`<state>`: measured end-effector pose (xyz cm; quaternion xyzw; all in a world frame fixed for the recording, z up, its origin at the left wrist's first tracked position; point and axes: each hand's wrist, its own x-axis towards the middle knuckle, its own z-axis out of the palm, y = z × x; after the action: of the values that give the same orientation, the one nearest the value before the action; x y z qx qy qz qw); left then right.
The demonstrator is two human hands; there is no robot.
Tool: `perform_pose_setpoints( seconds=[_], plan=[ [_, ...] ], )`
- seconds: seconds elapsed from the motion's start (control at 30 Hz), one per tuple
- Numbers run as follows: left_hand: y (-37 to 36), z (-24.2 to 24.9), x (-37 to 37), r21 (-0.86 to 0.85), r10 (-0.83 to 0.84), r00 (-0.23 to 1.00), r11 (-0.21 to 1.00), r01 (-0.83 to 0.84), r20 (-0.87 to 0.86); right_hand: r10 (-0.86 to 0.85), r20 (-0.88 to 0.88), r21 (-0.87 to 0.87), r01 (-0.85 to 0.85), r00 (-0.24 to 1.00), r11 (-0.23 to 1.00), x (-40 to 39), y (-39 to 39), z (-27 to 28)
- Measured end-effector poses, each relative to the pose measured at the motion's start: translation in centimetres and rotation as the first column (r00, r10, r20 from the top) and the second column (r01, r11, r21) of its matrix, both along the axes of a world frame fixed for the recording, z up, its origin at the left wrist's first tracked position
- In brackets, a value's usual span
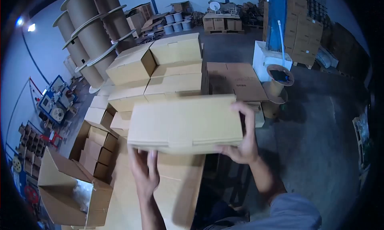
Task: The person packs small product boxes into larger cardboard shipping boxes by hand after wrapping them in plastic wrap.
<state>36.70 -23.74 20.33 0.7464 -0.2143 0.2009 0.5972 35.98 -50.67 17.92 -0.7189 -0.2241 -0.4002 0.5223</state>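
A closed, long cardboard box (184, 122) is held up above the work table (160, 190), its broad face toward me. My left hand (145, 166) grips its lower left edge, with part of the fingers hidden behind the box. At the right end, my right hand (245, 140) wraps round the corner, thumb below and fingers on the upper side. Behind the held box stand stacked closed cardboard boxes (174, 82) of a similar kind. The held box is slightly blurred.
An open carton (64, 190) with clear plastic inside stands at the lower left, beside a larger carton holding several small boxes (96, 150). Flat brown cardboard (236, 80) lies right of the stack. Large spools (90, 34) tower at the back left; a blue pillar (277, 26) rises at the right.
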Motion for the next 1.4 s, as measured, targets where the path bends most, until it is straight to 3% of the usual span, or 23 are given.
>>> perform_pose_setpoints(
  seconds=[0.07,0.1,0.17,0.23,0.27,0.33,0.43,0.47,0.5,0.6,0.67,0.77,0.83,0.9,1.03,1.17,1.3,1.33,1.4],
  plan=[
    [-2.8,1.3,5.9,-0.034,-0.007,0.99,0.999,0.012,0.139,-0.028,0.077,0.028,0.026,0.997,0.999,4.6,-1.1,2.3],
    [-3.6,1.6,9.3,-0.049,-0.016,0.988,0.999,0.023,0.151,-0.004,0.085,0.104,-0.005,0.996,0.995,7.7,-1.5,2.6],
    [-5.6,2.2,15.0,-0.169,-0.002,0.979,0.985,0.037,0.204,-0.05,0.122,0.09,0.04,0.991,0.995,12.3,-2.3,4.8],
    [-6.3,2.8,20.4,-0.038,0.077,0.954,0.997,-0.069,0.291,-0.087,0.14,0.094,0.074,0.986,0.993,17.8,-2.9,4.9],
    [-6.9,3.5,21.4,-0.005,0.139,0.97,0.99,-0.141,0.198,-0.111,0.149,0.077,0.1,0.983,0.992,20.5,-3.2,4.5],
    [-7.5,2.8,25.2,0.14,0.246,0.843,0.926,-0.35,0.479,-0.11,0.103,0.083,0.102,0.989,0.991,24.1,-3.2,4.0],
    [-8.0,3.1,25.5,0.35,0.246,0.72,0.744,-0.569,0.649,-0.198,0.12,0.01,0.198,0.973,0.98,26.9,-3.0,2.9],
    [-8.0,3.3,26.1,0.394,0.252,0.72,0.698,-0.598,0.647,-0.238,0.139,-0.029,0.244,0.961,0.969,27.6,-3.0,2.5],
    [-7.6,3.4,26.7,0.44,0.257,0.724,0.649,-0.621,0.641,-0.182,0.07,-0.024,0.184,0.981,0.983,28.8,-3.3,1.1],
    [-5.3,4.0,30.2,0.552,0.239,0.731,0.52,-0.652,0.639,-0.282,0.111,-0.146,0.296,0.953,0.944,28.1,-3.6,1.4],
    [-4.2,5.4,31.5,0.676,0.186,0.814,0.472,-0.565,0.551,-0.193,0.052,-0.13,0.198,0.98,0.972,29.0,-3.9,1.0],
    [-3.5,5.8,32.5,0.711,0.092,0.872,0.542,-0.449,0.48,-0.06,-0.015,-0.082,0.058,0.998,0.995,30.2,-4.2,0.6],
    [-3.1,5.4,33.2,0.677,0.075,0.851,0.572,-0.464,0.52,0.075,-0.105,-0.027,-0.078,0.992,0.997,30.2,-4.0,0.8],
    [-3.0,5.1,33.4,0.627,0.071,0.801,0.582,-0.517,0.595,0.093,-0.103,-0.045,-0.098,0.99,0.994,29.9,-4.0,1.1],
    [-2.5,6.2,32.7,0.688,0.053,0.871,0.591,-0.421,0.488,0.082,-0.112,-0.059,-0.089,0.99,0.994,29.7,-4.0,1.0],
    [-1.9,5.6,34.2,0.672,0.036,0.861,0.609,-0.421,0.507,-0.025,-0.152,-0.048,0.018,0.988,0.999,29.9,-3.5,0.7],
    [-1.7,4.6,34.8,0.663,0.052,0.853,0.605,-0.44,0.519,0.035,-0.175,0.11,-0.016,0.984,0.994,28.8,-2.4,0.9],
    [-1.8,4.7,35.0,0.658,0.061,0.844,0.597,-0.459,0.534,-0.011,-0.118,0.089,0.022,0.993,0.996,29.9,-2.6,0.2],
    [-2.0,4.6,34.7,0.633,0.061,0.837,0.625,-0.457,0.545,-0.005,-0.18,0.071,0.018,0.984,0.997,29.5,-3.0,0.3]
  ],
)
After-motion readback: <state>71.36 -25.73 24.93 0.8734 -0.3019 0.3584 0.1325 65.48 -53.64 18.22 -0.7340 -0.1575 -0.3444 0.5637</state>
